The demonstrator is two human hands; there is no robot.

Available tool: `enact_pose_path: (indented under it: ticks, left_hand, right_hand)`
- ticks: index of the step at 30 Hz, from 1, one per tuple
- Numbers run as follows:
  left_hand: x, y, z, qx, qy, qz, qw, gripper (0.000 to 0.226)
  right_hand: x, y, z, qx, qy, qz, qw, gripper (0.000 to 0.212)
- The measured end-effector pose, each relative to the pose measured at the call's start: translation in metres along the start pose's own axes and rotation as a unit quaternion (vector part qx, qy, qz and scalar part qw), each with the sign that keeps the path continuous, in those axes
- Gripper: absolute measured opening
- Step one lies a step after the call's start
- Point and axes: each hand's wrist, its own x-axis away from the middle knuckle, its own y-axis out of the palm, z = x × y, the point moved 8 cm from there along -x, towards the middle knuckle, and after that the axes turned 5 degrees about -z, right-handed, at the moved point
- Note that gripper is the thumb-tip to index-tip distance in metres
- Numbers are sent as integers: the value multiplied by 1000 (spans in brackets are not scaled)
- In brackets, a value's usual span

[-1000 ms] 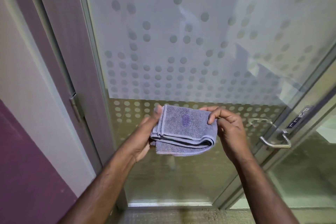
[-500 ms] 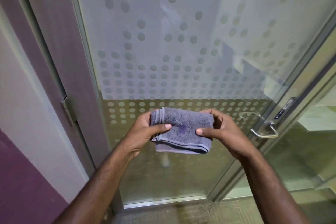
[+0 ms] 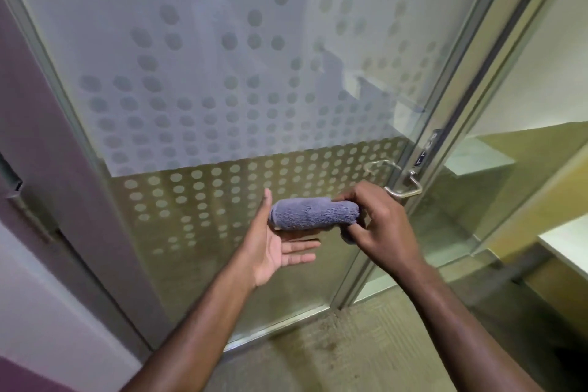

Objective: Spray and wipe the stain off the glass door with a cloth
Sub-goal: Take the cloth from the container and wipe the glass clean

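The folded grey-purple terry cloth [image 3: 313, 215], long axis lying nine-to-three, is gripped at its three o'clock end by the right hand [image 3: 380, 223]; the left hand [image 3: 276, 248] is spread flat beneath, before the dotted frosted glass door [image 3: 222, 89].

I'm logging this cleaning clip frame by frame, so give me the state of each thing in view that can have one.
cloth: folded into a compact bundle, held off the glass.
right hand: closed around one end of the cloth.
left hand: open, palm up, beside the cloth's other end.
glass door: shut against its frame; no stain can be made out.
door handle: untouched, lever level.
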Motion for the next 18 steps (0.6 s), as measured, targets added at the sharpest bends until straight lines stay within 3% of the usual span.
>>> enact_pose_path:
  ticks: [4,7,10,12,13,15,16,17,18]
  left_hand:
    - [-19,21,-7,-3,-33,15,999,83]
    - [-38,43,-10,-10,-4,32,999,68]
    - [-58,77,-11,-10,64,36,997,48]
    - [-66,104,-12,-6,109,17,994,48]
    - [-70,117,-13,-3,129,8,992,53]
    - [-77,143,-16,-1,156,-7,988,65]
    - [-81,157,-19,-5,162,-17,987,68]
    - [-87,170,-25,-13,163,-28,986,71]
    - [-94,183,-31,-24,161,-41,986,72]
  right_hand:
    - [32,-9,8,48,-43,-9,998,42]
    - [52,-22,23,82,-58,-27,995,39]
    - [78,-41,60,19,11,-13,1000,45]
    - [98,-55,95,-127,119,58,983,47]
    - [112,-60,118,-224,194,117,948,51]
    - [143,-56,162,-430,352,204,806,42]
    - [153,-44,175,-529,412,190,717,29]
    - [158,-35,179,-606,438,153,646,39]
    - [164,-32,185,-647,446,127,605,58]
